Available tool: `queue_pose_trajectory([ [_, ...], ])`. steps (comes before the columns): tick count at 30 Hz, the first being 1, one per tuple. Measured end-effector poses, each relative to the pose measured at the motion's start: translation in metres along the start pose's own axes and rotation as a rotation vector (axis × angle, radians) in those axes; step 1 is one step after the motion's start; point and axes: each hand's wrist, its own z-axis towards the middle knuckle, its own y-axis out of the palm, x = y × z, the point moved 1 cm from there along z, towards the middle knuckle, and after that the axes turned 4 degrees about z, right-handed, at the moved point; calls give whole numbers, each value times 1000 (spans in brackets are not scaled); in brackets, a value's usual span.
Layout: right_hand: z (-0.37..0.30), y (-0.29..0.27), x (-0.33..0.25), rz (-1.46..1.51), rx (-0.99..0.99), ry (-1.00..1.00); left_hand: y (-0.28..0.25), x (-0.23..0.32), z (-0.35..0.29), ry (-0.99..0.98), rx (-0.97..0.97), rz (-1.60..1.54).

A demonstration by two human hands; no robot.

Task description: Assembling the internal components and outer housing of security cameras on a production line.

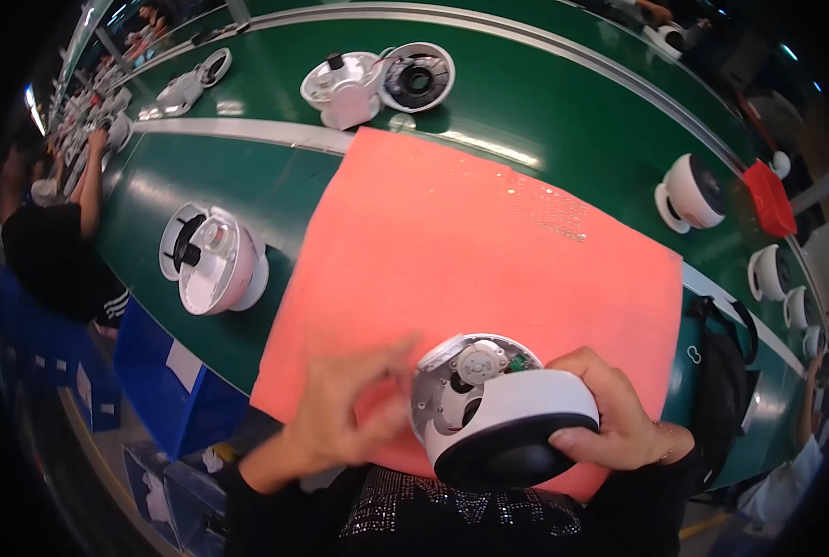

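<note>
My right hand (616, 408) grips a round white appliance housing with a black front (535, 413), thumb over the dark face and fingers on the white shell. The housing is tilted toward me at the near edge of a pink mat (461, 251). Its back is open, exposing a round silvery motor (481, 363) and a bit of green circuit board (518, 363). Close to the housing's open left side is my left hand (349, 399), smeared by motion. Its fingers look bent, but whether they pinch anything is not visible.
Many small shiny screws (563, 218) lie on the mat's far part. An opened white unit (215, 260) stands left; another opened pair (377, 85) sits beyond the mat. Finished-looking white units (693, 193), a red bin (769, 198) and a black bag (719, 390) are right. Blue bins (168, 371) stand lower left.
</note>
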Motion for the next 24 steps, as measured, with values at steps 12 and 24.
queue_pose_trajectory([
  [12,26,5,-6,-283,48,-71,5,21,-28,-162,-3,113],
  [24,64,-4,-10,-868,11,-22,-11,11,-12,-209,-135,392],
])
